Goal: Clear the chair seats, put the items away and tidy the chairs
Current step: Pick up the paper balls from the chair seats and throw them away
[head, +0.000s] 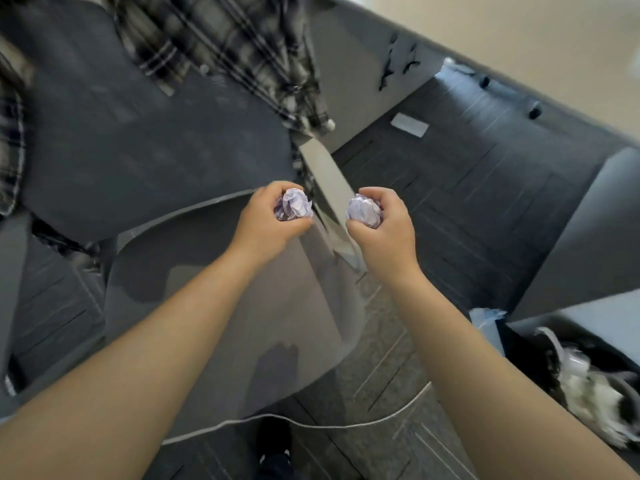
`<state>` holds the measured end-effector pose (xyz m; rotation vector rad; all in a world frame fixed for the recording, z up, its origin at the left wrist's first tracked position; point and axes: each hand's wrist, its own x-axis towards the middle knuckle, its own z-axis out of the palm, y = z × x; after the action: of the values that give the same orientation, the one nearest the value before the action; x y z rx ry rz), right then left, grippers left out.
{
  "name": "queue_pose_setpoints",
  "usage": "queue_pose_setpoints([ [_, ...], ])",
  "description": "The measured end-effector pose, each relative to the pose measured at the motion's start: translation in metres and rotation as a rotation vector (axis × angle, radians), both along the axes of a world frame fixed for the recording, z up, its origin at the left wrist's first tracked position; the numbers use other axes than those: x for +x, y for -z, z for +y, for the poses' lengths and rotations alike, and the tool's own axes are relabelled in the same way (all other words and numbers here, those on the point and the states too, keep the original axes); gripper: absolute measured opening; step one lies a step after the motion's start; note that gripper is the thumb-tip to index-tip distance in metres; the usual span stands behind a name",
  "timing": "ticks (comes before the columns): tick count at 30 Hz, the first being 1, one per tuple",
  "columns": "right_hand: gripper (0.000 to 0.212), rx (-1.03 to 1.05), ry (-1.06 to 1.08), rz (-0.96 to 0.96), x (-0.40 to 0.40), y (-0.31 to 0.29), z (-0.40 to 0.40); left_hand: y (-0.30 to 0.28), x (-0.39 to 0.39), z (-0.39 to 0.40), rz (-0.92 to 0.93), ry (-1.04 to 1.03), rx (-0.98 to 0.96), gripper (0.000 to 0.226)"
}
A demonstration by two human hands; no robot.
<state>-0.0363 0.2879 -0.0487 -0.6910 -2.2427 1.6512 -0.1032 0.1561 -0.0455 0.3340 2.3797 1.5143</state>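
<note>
My left hand [268,220] is closed around a crumpled pale purple paper ball [294,204]. My right hand [379,225] grips a second crumpled paper ball [363,210] of the same colour. Both hands hover side by side above the right edge of a dark grey chair seat [138,143]. A black-and-white plaid shirt [242,46] hangs over the chair's back and left side. The grey armrest [325,178] runs between my two hands. The whole view is motion-blurred.
A black waste bin [519,344] holding white and dark rubbish stands at the lower right, with a blue item [485,320] beside it. Dark carpet tiles [467,188] cover the floor. A white cable [311,424] curves across the floor. A grey desk panel [588,220] is at right.
</note>
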Motion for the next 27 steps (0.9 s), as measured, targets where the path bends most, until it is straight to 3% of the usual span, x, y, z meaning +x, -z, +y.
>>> queue_pose_setpoints([
  [9, 0.029, 0.084, 0.304, 0.043, 0.154, -0.074, 0.129, -0.077, 0.099, 0.138, 0.085, 0.300, 0.114, 0.029],
  [16, 0.027, 0.159, 0.634, 0.019, 0.269, -0.112, 0.191, -0.110, 0.176, 0.238, 0.180, 0.674, 0.075, 0.027],
  [23, 0.041, 0.119, 0.901, -0.119, 0.381, -0.093, 0.228, -0.087, 0.265, 0.315, 0.152, 1.003, 0.015, 0.022],
  [26, 0.043, 0.078, 0.958, -0.146, 0.419, -0.069, 0.252, -0.060, 0.299, 0.348, 0.076, 1.045, -0.020, 0.022],
  [27, 0.044, 0.066, 0.971, -0.149, 0.430, -0.059, 0.262, -0.046, 0.308, 0.361, 0.048, 1.034, -0.039, 0.034],
])
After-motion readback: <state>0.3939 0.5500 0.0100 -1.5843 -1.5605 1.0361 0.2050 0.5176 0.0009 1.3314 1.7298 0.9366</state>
